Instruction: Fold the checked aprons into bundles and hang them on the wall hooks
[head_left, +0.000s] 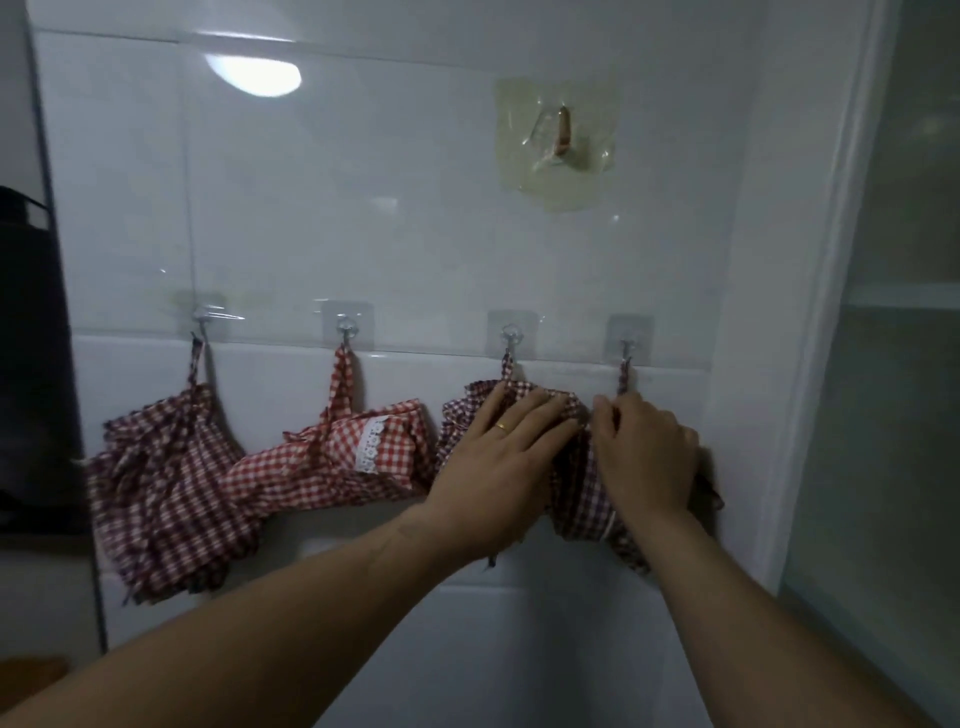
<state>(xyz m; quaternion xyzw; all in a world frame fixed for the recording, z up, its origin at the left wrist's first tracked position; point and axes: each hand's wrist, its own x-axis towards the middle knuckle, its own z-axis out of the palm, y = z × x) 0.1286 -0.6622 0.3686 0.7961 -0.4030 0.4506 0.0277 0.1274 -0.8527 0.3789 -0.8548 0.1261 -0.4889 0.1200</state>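
Gripping the soft red-purple checked cloth bundle (587, 493) under the rightmost clear hook (627, 345), the right hand (647, 452) curls its fingers (605, 410). The left hand (506, 447) lies flat left of that hook; the strap (625, 376) looks the surest hold.

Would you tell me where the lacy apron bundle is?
In the head view, the lacy apron bundle hangs on the second hook from the left, beside the left hand.

No writing is legible on the checked aprons (171, 467) or tiled wall (363, 218).
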